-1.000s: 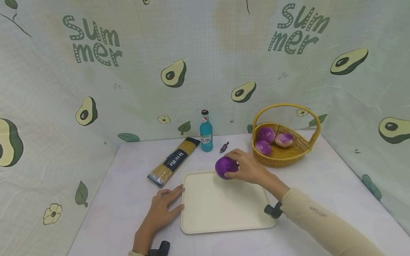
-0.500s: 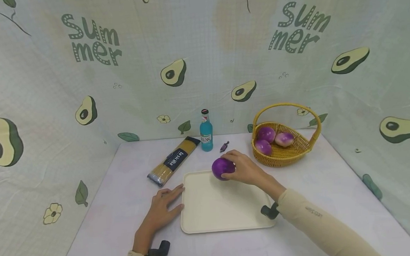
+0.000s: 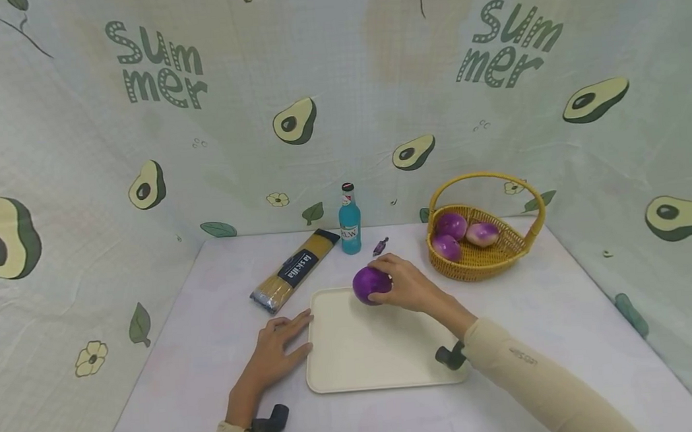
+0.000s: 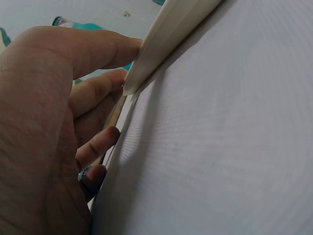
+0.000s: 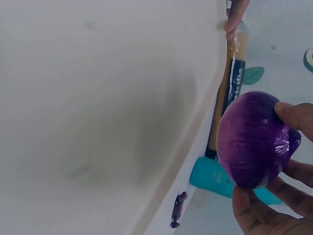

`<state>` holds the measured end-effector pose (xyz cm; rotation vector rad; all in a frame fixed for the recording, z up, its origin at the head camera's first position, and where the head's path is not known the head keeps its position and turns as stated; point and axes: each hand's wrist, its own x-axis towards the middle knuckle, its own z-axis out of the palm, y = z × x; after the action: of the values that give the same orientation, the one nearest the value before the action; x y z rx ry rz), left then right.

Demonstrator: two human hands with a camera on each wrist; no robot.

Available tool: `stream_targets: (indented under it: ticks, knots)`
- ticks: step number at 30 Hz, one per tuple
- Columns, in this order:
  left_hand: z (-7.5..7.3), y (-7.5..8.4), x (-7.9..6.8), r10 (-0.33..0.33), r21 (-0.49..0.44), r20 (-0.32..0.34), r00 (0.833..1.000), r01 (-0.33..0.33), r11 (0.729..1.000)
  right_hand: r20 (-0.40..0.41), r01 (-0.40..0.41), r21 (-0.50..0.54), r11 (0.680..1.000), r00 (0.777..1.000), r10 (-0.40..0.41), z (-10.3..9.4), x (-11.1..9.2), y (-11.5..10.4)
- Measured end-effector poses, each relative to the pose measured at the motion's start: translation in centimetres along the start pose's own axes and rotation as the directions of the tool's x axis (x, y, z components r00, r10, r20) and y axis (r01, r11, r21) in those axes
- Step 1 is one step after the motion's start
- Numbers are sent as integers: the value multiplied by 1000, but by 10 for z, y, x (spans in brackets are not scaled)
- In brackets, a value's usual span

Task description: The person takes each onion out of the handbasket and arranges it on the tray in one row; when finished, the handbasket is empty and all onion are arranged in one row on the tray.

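In the head view my right hand grips a purple onion over the back edge of a cream tray. The right wrist view shows fingertips and thumb around the onion, with its pointed end toward the palm. A soft shadow falls on the tray there. My left hand lies at the tray's left edge, fingers mostly extended. Its thumb and a fingertip touch the rim in the left wrist view, where the tray appears edge-on.
Right of the tray stands a yellow wicker basket with a tall handle, holding three purple onions. Behind the tray are a blue bottle, a small purple wrapped candy and a spaghetti pack. A printed cloth backs the table.
My right hand has carried the onion a short way left over the tray's back edge. The left hand stays at the tray's left rim.
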<state>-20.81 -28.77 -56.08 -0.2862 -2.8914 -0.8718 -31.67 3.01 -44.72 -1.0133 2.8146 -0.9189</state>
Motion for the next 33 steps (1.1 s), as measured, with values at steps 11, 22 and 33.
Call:
stream_targets:
  ticks: [11, 22, 33]
  knots:
    - [2, -1, 0, 35, 17, -28, 999, -35, 999, 9, -3, 7, 1000, 1000, 3, 8, 5, -4]
    - [-1, -1, 0, 17, 3, -5, 1000, -17, 1000, 8, 5, 21, 1000, 1000, -5, 16, 9, -11]
    - [-1, -2, 1, 25, -3, 4, 1000, -25, 1000, 17, 11, 22, 1000, 1000, -11, 24, 13, -13]
